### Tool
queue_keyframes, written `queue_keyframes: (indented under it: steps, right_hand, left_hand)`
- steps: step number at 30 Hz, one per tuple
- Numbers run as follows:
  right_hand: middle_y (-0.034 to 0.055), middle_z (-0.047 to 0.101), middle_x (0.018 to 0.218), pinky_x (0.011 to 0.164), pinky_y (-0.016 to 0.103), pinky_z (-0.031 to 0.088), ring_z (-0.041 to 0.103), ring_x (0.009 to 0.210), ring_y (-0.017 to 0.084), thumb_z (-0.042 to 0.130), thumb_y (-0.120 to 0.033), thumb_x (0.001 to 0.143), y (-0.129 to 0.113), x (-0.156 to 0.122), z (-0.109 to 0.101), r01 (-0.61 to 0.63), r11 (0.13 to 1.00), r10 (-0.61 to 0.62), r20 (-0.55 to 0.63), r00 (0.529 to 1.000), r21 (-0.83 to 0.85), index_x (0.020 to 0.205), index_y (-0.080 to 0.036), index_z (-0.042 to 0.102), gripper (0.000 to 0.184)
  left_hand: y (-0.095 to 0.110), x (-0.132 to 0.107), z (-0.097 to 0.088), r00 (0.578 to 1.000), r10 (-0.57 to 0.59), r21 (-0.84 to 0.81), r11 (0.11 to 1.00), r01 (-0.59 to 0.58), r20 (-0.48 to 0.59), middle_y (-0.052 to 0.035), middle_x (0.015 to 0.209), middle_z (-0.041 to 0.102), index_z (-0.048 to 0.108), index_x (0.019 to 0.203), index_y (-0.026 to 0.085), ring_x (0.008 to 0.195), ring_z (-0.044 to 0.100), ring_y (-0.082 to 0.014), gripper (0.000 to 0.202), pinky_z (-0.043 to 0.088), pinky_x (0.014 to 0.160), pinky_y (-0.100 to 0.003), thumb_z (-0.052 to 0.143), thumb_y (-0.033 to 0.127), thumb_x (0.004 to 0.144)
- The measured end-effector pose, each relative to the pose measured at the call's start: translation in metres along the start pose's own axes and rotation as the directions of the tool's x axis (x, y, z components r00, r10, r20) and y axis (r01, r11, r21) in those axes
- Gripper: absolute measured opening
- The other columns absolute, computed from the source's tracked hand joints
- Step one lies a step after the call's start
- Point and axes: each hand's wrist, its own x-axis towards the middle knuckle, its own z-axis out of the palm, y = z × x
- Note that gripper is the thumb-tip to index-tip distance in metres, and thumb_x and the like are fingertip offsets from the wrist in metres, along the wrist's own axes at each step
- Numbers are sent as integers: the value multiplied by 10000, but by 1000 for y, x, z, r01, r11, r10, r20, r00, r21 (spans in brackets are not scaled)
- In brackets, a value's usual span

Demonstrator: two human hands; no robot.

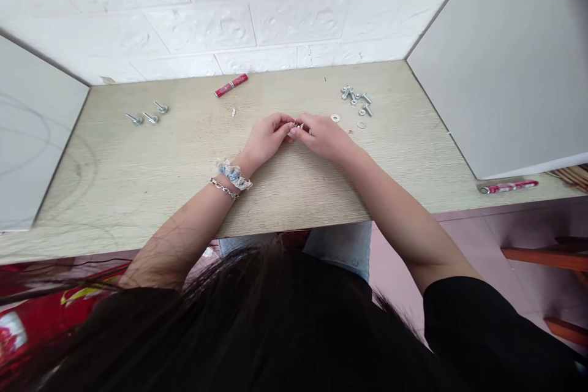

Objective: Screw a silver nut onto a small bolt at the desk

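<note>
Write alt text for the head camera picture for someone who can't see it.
Two hands, left hand and right hand, meet over a wooden desk, pinching a small metal part between them. Loose bolts lie at right, three bolts at left.

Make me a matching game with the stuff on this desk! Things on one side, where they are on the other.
Things:
1. three bolts
2. red tube
3. pile of bolts
4. small metal part

Places:
A. between the fingertips of both hands
B. far right of the desk
C. far left of the desk
D. at the back, near the wall

Pairs: 1-C, 2-D, 3-B, 4-A
</note>
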Motion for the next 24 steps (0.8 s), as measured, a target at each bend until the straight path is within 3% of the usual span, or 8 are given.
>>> queue_keyframes:
  steps: [5, 15, 24]
  right_hand:
    - [88, 704, 1004, 736, 294, 359, 596, 903, 207, 398, -366, 980, 0, 0, 0, 6, 1000, -6, -6, 1000, 12, 1063, -156, 647, 336]
    - [77, 700, 965, 684, 289, 338, 582, 824, 193, 497, -346, 910, 1, -1, 1, 15, 1000, -14, -18, 1000, 10, 1013, -151, 653, 271]
    - [75, 686, 918, 673, 288, 327, 552, 791, 177, 513, -321, 901, 1, 1, 2, 18, 999, -18, -12, 1000, -34, 876, -151, 636, 211]
  left_hand:
    - [2, 0, 1, 1000, -15, 18, 1000, 15, 3, -41, 962, 716, 626, 996, 173, 755, 672, -115, 185, 565, 735, -262, 472, 257, 937]
    - [0, 0, 1, 999, 28, -15, 999, -29, -30, -15, 789, 690, 647, 940, 166, 710, 641, -126, 159, 532, 708, -274, 519, 253, 900]
    - [9, -4, -2, 997, 76, 185, 980, -75, 2, -4, 767, 677, 631, 889, 174, 727, 619, -139, 179, 486, 744, -289, 477, 262, 910]
